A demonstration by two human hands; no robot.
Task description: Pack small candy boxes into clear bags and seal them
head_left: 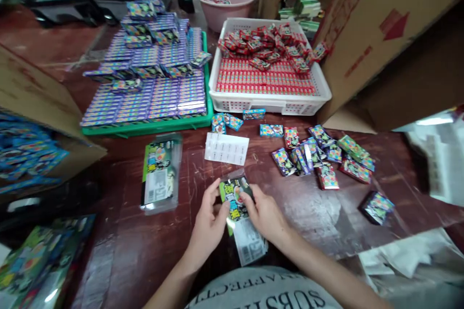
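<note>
Between my two hands is a printed plastic packet (237, 207), dark with green, yellow and blue print and a pale label at its lower end. My left hand (210, 217) grips its left edge, thumb on the front. On the opposite edge my right hand (267, 212) holds it, thumb pressed on the printed face. A similar packet in clear plastic (160, 174) lies on the table to the left. Just beyond my hands is a white sheet of small labels (226, 148). What is inside the held packet I cannot make out.
A green tray (152, 128) is stacked with purple-blue boxes (145, 91). A white crate (268, 104) holds red packets (261, 43). Loose small boxes (308, 152) lie right of centre. Cardboard boxes (369, 34) flank the table; a pink basin (226, 9) stands behind.
</note>
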